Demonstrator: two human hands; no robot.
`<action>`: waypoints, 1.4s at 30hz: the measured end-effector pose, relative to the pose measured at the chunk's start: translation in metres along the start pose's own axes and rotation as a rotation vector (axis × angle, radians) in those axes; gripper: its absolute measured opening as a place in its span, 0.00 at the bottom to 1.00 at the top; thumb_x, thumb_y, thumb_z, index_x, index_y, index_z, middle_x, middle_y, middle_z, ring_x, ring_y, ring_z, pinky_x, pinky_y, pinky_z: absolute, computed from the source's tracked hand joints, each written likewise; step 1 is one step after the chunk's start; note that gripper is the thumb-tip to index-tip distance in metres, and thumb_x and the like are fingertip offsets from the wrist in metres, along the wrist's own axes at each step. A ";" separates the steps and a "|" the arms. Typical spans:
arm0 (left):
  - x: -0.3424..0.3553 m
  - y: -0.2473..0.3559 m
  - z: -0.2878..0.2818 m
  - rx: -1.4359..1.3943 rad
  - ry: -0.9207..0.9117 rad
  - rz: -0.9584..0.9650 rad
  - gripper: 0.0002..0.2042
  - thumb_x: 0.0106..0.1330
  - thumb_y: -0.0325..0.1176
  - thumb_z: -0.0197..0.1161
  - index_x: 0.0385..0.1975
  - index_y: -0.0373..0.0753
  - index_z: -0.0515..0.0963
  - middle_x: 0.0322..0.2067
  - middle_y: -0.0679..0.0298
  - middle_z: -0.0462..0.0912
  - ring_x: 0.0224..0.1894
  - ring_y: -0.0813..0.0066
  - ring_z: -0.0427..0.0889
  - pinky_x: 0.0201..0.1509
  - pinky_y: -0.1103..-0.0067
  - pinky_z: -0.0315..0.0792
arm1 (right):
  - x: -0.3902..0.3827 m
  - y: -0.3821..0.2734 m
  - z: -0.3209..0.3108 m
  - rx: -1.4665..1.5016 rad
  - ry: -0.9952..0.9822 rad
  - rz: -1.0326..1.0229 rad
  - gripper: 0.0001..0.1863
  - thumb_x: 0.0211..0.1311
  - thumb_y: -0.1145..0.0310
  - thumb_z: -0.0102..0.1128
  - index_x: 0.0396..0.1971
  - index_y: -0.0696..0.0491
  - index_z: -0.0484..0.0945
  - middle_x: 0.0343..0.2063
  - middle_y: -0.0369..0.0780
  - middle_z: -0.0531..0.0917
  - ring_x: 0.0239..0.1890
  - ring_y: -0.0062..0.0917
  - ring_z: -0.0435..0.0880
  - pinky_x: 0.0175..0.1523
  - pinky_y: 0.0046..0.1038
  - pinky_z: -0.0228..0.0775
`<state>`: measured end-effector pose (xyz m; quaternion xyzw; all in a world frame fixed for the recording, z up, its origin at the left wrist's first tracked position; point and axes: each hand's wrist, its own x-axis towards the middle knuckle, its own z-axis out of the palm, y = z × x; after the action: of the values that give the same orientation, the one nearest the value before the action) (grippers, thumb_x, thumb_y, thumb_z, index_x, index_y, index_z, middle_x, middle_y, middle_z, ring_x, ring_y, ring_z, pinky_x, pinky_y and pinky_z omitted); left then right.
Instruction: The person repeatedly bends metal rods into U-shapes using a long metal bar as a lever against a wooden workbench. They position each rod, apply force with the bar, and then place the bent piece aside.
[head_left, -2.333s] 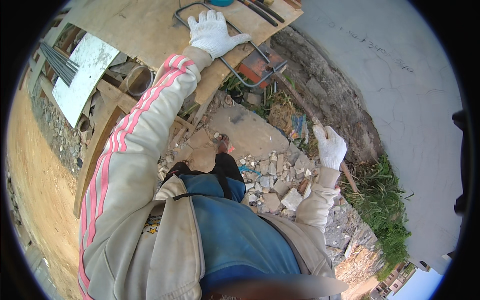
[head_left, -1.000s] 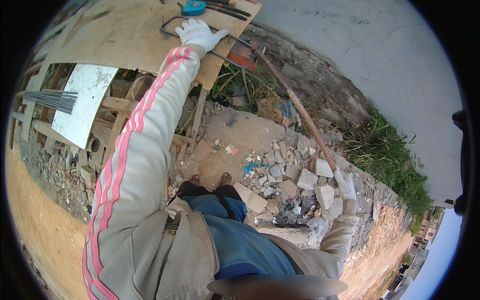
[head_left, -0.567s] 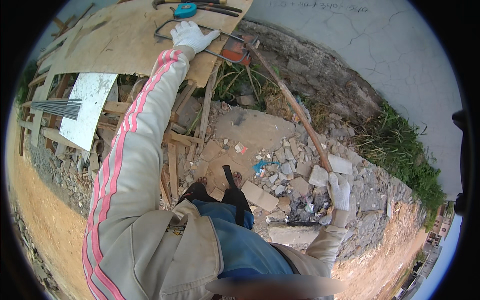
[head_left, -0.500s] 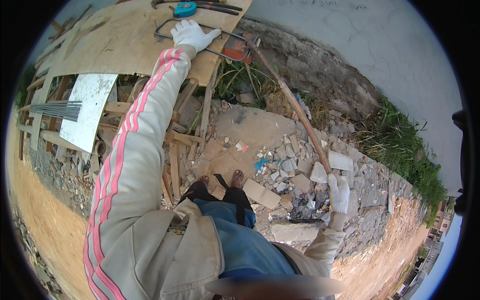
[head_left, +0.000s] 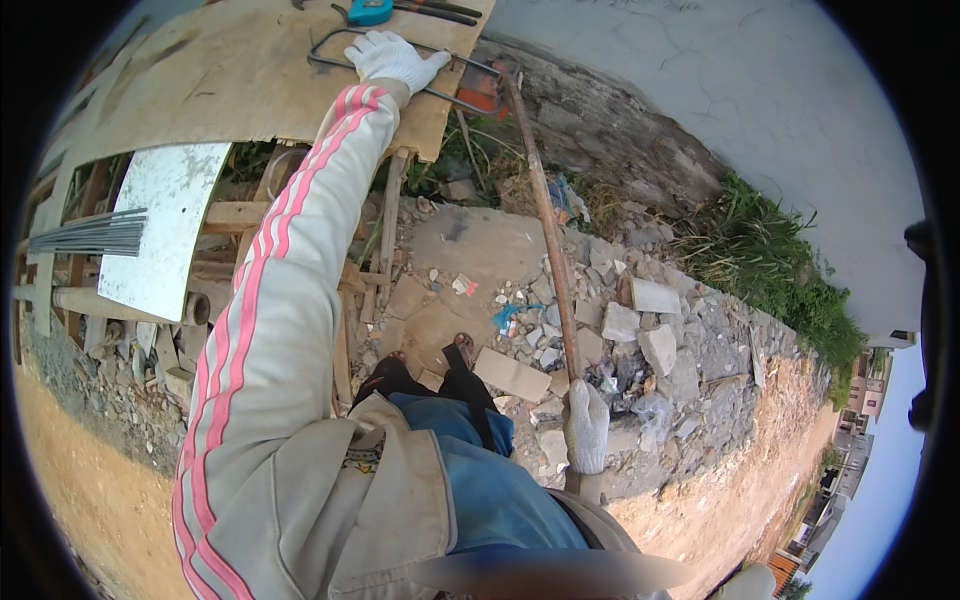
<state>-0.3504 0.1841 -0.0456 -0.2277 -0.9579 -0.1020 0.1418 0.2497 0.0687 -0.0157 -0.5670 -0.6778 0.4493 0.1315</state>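
My left hand [head_left: 396, 62], in a white knit glove, lies with fingers spread and thumb stuck out across a thin dark metal rod [head_left: 318, 50]. The rod is bent into a long rectangular shape and rests on a plywood board [head_left: 230, 85]. Its right end reaches an orange-red metal piece [head_left: 484, 92] at the board's edge. My right hand [head_left: 587, 428], also gloved, is closed round the lower end of a long rusty metal pipe [head_left: 548, 235]. The pipe's far end meets the bent rod beside the orange-red piece; the exact contact is too small to make out.
A blue tape measure [head_left: 369, 11] and dark-handled tools [head_left: 438, 12] lie at the board's far side. Left, straight rods [head_left: 95, 235] rest across a white panel [head_left: 165, 225]. Broken stones [head_left: 620, 322] cover the ground by my feet; a grey wall [head_left: 700, 90] stands at the right.
My right hand has swung the pipe's lower end leftward, toward my body. My left hand stays on the bent rod. The whole view has shifted slightly.
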 end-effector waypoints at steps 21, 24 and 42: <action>-0.003 -0.032 0.011 -0.086 0.018 0.288 0.56 0.61 0.84 0.52 0.68 0.31 0.75 0.62 0.42 0.77 0.67 0.44 0.73 0.71 0.56 0.63 | -0.005 0.004 0.022 1.035 -0.886 0.485 0.25 0.85 0.40 0.42 0.46 0.47 0.75 0.18 0.33 0.68 0.12 0.21 0.62 0.18 0.27 0.53; -0.002 -0.031 0.011 -0.055 -0.011 0.288 0.56 0.62 0.84 0.51 0.68 0.30 0.74 0.63 0.40 0.76 0.67 0.43 0.73 0.71 0.56 0.64 | -0.024 -0.002 0.044 1.116 -0.882 0.580 0.23 0.85 0.40 0.44 0.44 0.46 0.74 0.18 0.33 0.66 0.13 0.21 0.61 0.19 0.26 0.53; -0.002 -0.032 0.010 -0.070 0.022 0.285 0.55 0.60 0.84 0.52 0.69 0.33 0.74 0.64 0.42 0.76 0.68 0.45 0.73 0.71 0.56 0.63 | -0.042 -0.002 0.106 1.077 -0.793 0.623 0.24 0.83 0.41 0.49 0.37 0.47 0.74 0.15 0.32 0.67 0.11 0.21 0.64 0.16 0.25 0.54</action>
<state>-0.3661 0.1577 -0.0595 -0.3649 -0.9102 -0.1167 0.1575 0.1887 -0.0169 -0.0596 -0.3851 -0.1675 0.9075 0.0033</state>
